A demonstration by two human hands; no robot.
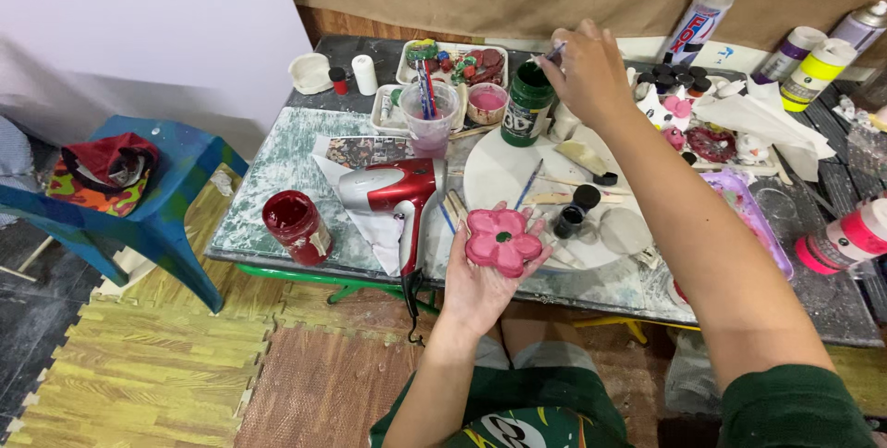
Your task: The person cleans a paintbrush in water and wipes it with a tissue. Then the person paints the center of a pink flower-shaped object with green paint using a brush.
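My left hand (480, 286) lies palm up at the table's near edge and holds a pink flower-shaped clay piece (501, 241) with a dark green centre. My right hand (588, 71) reaches across the table and pinches a thin paintbrush (555, 51) over a dark green paint jar (527, 102). The brush tip is hidden at the jar's mouth. Between my hands sits a round white board (504, 171) with brushes, sticks and small black pots.
A red and silver hair dryer (395, 191) lies left of the flower, an open red paint jar (295, 224) further left. A plastic cup (430, 117) of brushes, paint trays, spray cans (815, 72) and a blue stool (152, 191) surround the table.
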